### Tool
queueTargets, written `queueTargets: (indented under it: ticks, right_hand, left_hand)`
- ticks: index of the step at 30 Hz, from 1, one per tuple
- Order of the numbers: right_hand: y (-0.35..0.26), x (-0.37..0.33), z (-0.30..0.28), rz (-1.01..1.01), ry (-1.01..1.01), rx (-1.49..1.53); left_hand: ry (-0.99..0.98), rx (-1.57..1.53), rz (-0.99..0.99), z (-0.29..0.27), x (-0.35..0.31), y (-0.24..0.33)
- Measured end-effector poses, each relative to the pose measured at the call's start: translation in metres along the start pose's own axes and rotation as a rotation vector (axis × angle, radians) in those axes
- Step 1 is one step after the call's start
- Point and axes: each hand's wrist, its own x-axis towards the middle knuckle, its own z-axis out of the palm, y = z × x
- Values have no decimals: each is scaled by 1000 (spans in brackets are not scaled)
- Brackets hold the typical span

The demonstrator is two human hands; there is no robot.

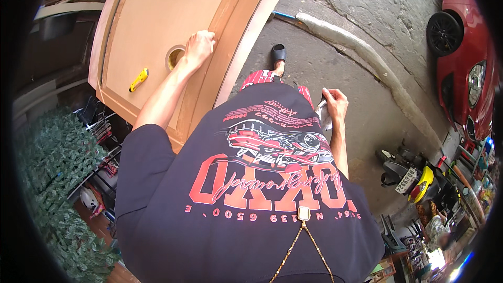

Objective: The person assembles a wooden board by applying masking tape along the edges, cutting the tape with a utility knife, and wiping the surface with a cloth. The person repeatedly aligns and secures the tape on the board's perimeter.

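My left hand (200, 48) is closed, its fingers curled down against the raised edge strip of a light-brown wooden door-like panel (157, 10). What it holds, if anything, is hidden. Beside that wrist lies a tape roll (168, 58), partly covered by the forearm. A yellow utility knife (139, 79) rests on the panel further left. Down at my right side, my right hand (337, 104) is closed with thumb and fingers together. A crumpled whitish piece (324, 117), cloth or paper, hangs from it; I cannot tell which.
Right of the panel is a concrete floor (335, 63) crossed by a raised cement ridge (361, 47). A red car (466, 36) stands at the far right, with a yellow-and-black motorbike (422, 183) nearer. Green artificial foliage (57, 152) fills the left.
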Motion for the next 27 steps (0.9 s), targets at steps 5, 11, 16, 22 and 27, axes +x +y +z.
queueTargets:
  ticks: [5,11,16,22,27]
  right_hand:
    - [-32,36,-16,-2,17,0]
    - [-65,72,-13,11,15,-3]
    - [-91,93,0,-15,-1,-57]
    - [-115,105,-2,-59,-45,-74]
    - [-114,111,-16,-39,-24,-102]
  left_hand:
    - [-225,-230,-113,-6,31,-11]
    - [-357,-263,-160,-9,39,-10]
    - [-441,-160,-158,-19,57,-9]
    - [-381,-381,-172,-2,124,-16]
    - [-274,-386,-160,10,146,-15]
